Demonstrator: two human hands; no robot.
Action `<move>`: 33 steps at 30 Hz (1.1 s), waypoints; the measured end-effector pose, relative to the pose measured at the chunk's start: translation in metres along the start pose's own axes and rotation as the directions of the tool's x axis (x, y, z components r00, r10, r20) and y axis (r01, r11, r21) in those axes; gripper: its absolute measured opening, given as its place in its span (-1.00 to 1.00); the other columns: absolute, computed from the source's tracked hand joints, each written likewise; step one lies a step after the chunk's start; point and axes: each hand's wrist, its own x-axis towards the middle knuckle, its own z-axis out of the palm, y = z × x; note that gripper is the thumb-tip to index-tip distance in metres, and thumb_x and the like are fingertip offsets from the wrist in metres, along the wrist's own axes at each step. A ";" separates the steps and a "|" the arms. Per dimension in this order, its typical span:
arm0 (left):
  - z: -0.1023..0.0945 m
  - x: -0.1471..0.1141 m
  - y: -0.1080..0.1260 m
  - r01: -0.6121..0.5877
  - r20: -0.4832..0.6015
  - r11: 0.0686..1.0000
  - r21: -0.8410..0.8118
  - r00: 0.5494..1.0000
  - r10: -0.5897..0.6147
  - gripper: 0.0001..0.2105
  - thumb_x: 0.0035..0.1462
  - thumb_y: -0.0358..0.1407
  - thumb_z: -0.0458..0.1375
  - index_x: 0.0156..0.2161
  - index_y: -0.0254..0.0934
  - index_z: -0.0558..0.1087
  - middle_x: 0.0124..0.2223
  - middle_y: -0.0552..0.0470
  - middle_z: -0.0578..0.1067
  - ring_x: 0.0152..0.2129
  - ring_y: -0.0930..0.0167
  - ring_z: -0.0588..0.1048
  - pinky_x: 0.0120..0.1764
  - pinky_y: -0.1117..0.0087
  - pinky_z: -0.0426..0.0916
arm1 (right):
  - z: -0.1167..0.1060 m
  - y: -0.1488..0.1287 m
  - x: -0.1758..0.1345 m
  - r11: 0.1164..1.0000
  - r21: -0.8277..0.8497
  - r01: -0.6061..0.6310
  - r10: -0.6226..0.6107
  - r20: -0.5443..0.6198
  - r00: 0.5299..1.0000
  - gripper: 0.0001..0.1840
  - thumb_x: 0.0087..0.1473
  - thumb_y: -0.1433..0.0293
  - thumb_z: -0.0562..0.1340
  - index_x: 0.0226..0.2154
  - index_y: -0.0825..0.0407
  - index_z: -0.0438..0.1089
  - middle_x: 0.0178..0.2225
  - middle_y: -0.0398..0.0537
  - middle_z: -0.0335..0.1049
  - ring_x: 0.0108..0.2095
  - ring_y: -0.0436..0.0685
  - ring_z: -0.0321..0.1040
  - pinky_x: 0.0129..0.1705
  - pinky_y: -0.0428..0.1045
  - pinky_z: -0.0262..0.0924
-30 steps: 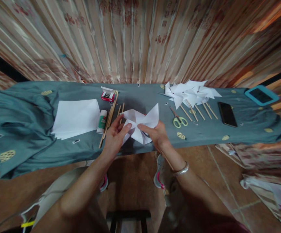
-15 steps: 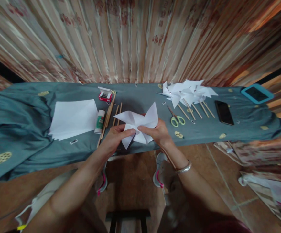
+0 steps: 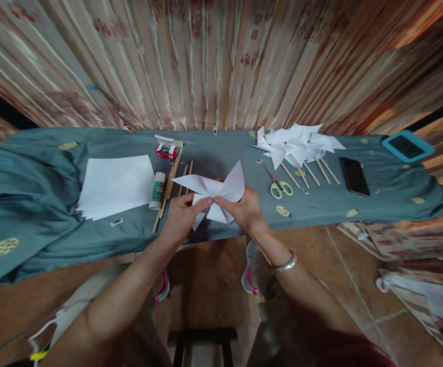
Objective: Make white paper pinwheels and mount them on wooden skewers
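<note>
A white paper pinwheel (image 3: 221, 189) is held between my two hands over the front of the cloth-covered table. My left hand (image 3: 181, 216) is closed on its left side, the thumb pressing near the centre. From the right, my right hand (image 3: 247, 208) grips it too, with its thumb tip close to the left one. Both sets of fingers go under the paper and are mostly hidden. Wooden sticks (image 3: 171, 178) and a green-and-white glue stick (image 3: 157, 190) lie left of the pinwheel. Scissors (image 3: 281, 189) with light green handles rest to its right.
A stack of white paper (image 3: 116, 186) lies at the left. Behind the sticks is an open red box (image 3: 166, 149) of small metal pieces. Several pinwheels on sticks (image 3: 297, 144), a black phone (image 3: 354, 176) and a blue-framed tablet (image 3: 408, 146) occupy the right side.
Both hands have shifted slightly left with the pinwheel. It is tilted a little differently, and my thumbs have drawn closer together at its centre.
</note>
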 end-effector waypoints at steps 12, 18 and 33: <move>-0.001 -0.001 0.004 -0.074 -0.026 0.991 0.107 0.997 0.077 -0.81 -0.24 -0.20 0.35 -0.60 -0.30 0.55 -0.61 0.10 0.49 -0.63 0.47 0.35 -0.51 0.47 0.22 | 0.003 0.006 -0.002 1.000 0.013 0.016 -0.016 0.015 1.000 -0.53 -0.19 0.21 0.42 -0.17 0.02 0.49 -0.21 -0.01 0.59 -0.21 0.25 0.51 -0.16 0.08 0.37; -0.001 0.003 0.003 -0.047 -0.063 0.992 0.118 0.996 0.055 -0.81 -0.28 -0.21 0.37 -0.55 -0.29 0.58 -0.61 0.11 0.50 -0.63 0.45 0.37 -0.52 0.46 0.19 | 0.006 0.002 -0.007 0.999 -0.023 0.035 -0.036 -0.028 0.999 -0.52 -0.21 0.19 0.45 -0.19 -0.03 0.46 -0.23 -0.02 0.58 -0.20 0.26 0.50 -0.12 0.09 0.36; 0.007 -0.001 0.012 0.167 0.021 0.921 -0.353 0.985 -0.170 -0.63 -0.50 -0.25 0.48 -0.48 -0.36 0.54 -0.52 -0.01 0.59 -0.52 0.33 0.54 -0.33 0.35 0.40 | -0.013 -0.003 0.011 0.869 0.450 -0.206 0.084 0.277 0.957 -0.47 -0.30 0.13 0.50 -0.26 0.02 0.47 -0.30 -0.03 0.61 -0.24 0.16 0.54 -0.11 0.07 0.42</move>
